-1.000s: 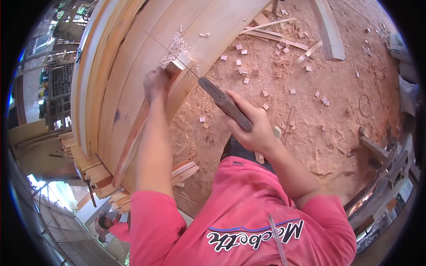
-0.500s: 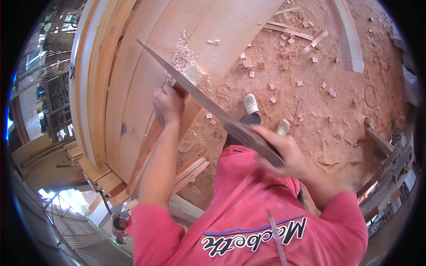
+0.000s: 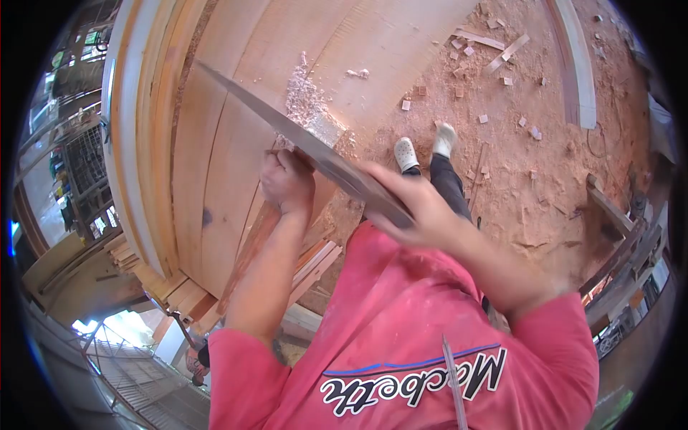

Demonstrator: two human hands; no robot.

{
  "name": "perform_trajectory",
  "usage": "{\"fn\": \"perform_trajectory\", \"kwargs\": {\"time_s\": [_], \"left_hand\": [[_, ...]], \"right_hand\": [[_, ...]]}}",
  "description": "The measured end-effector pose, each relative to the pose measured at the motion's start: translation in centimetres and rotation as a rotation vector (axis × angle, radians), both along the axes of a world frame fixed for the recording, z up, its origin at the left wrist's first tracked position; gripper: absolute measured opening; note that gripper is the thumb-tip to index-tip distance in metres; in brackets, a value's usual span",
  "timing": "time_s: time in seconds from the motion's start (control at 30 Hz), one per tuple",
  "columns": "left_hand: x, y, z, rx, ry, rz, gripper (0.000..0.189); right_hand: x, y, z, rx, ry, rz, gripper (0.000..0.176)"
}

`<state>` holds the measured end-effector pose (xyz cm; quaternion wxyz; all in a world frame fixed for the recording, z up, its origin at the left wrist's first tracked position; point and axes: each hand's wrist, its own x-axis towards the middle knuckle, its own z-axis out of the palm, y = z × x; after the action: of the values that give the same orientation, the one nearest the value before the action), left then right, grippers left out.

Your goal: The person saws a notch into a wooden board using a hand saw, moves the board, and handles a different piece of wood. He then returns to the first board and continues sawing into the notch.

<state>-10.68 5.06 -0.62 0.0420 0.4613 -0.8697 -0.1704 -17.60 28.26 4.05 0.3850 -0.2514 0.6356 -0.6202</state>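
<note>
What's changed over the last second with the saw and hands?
The right hand has pulled the saw back towards the body, so much more blade shows above the reddish strip. The left hand stays clamped on that strip, which remains on the planks; nothing was let go.

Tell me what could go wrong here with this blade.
The blade, held in the right grip, sits just above the left grip holding the strip; a glancing stroke might cut it. Loose offcuts near the shoes could cause a stumble.
</note>
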Motion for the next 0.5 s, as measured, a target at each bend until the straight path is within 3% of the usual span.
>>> {"fn": "perform_trajectory", "kwargs": {"time_s": [0.1,0.2,0.37,0.5], "left_hand": [[0.0,-0.4,-0.3,-0.002,0.064,-0.031,0.042],[0.7,-0.7,-0.9,0.056,0.052,0.027,0.04],[1.0,-0.4,-0.9,-0.003,0.008,0.086,0.037],[1.4,-0.5,-1.5,-0.038,-0.082,-0.006,0.039]], "right_hand": [[-1.2,-3.6,-0.7,-0.007,0.058,-0.003,0.065],[1.1,0.7,0.0,-0.047,0.067,-0.057,0.067],[1.2,7.6,1.7,-0.02,0.123,0.053,0.074],[-2.0,-3.1,-1.3,-0.006,-0.038,0.042,0.064]]}}
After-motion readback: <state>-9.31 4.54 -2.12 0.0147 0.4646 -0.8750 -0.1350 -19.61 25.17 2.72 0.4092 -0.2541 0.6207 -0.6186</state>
